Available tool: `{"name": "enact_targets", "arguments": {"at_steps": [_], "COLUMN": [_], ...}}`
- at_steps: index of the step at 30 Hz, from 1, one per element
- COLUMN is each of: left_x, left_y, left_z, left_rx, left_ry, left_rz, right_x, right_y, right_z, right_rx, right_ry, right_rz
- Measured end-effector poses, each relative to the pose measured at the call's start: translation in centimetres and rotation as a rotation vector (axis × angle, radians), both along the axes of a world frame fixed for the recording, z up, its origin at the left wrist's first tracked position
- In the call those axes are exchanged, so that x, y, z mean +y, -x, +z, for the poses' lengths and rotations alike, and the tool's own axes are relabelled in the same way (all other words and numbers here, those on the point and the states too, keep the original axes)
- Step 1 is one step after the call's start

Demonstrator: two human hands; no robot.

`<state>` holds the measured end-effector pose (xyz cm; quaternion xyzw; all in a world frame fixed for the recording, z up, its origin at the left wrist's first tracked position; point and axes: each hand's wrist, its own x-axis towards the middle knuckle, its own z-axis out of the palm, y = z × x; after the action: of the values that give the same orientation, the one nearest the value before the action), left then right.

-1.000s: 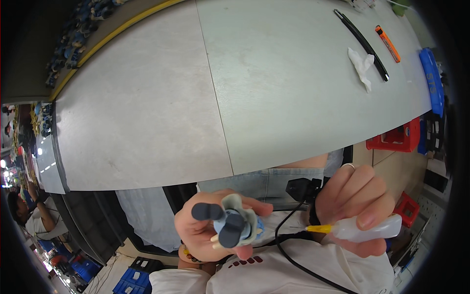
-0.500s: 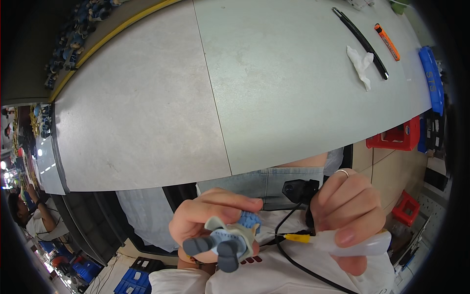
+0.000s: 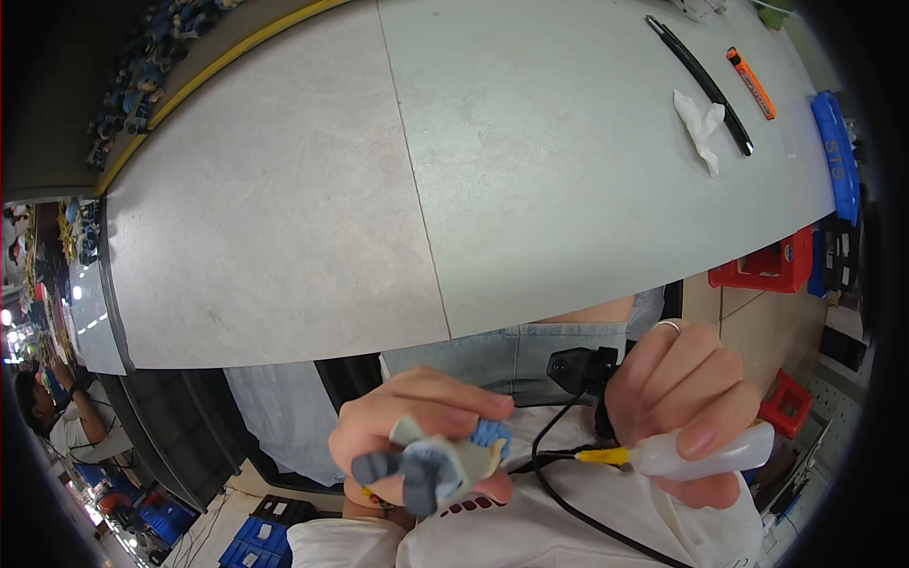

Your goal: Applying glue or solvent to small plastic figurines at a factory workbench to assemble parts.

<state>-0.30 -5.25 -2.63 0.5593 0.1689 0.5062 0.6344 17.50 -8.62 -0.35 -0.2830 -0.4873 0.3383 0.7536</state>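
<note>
Between the fingers and thumb of my left hand [image 3: 407, 407] is a small figurine [image 3: 445, 464] with blue hair, a cream coat and dark grey shoes. Its feet point down and to the left, and its face is hidden from here. My right hand [image 3: 677, 398] is closed around a white squeeze bottle [image 3: 705, 452], held almost level. The bottle's yellow tip [image 3: 603, 456] ends in a thin needle that points left toward the figurine, with a gap between them. A small black camera [image 3: 579, 369] on a cable sits at my right wrist.
A grey table [image 3: 275, 237] spreads ahead of me. A black pen-like stick [image 3: 701, 85], an orange utility knife [image 3: 752, 83] and a crumpled tissue [image 3: 699, 128] lie at its far right. More figurines [image 3: 142, 85] stand behind a yellow edge. A red stool [image 3: 772, 265] stands right; a person [image 3: 71, 407] sits left.
The figurine has turned a little in my left hand and looks blurred. My right hand and the bottle have shifted slightly right, so the needle is farther from the figurine.
</note>
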Motion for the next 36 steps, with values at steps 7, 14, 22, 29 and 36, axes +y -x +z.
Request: {"name": "enact_targets", "arguments": {"at_steps": [7,14,22,29,36], "left_x": [-0.4,-1.1,0.1,-0.7,-0.7], "left_y": [-0.2,-0.9,-0.1,-0.3,0.0], "left_z": [0.1,-0.2,-0.1,0.3,0.0], "left_rx": [-0.013,-0.129,-0.003,0.063,-0.091], "left_ry": [0.023,0.091,-0.104,-0.007,0.114], "left_rz": [0.053,0.177,0.180,0.176,0.094], "right_x": [0.5,0.3,0.3,1.0,1.2], "right_y": [-0.2,-0.6,-0.1,-2.4,-3.4], "right_z": [-0.1,-0.6,-0.4,0.0,-0.5], "right_rx": [-0.305,-0.246,0.086,0.350,0.363], "right_ry": [-0.086,-0.120,-0.047,-0.018,-0.028], "right_rz": [-0.023,0.016,-0.032,-0.100,-0.171]}}
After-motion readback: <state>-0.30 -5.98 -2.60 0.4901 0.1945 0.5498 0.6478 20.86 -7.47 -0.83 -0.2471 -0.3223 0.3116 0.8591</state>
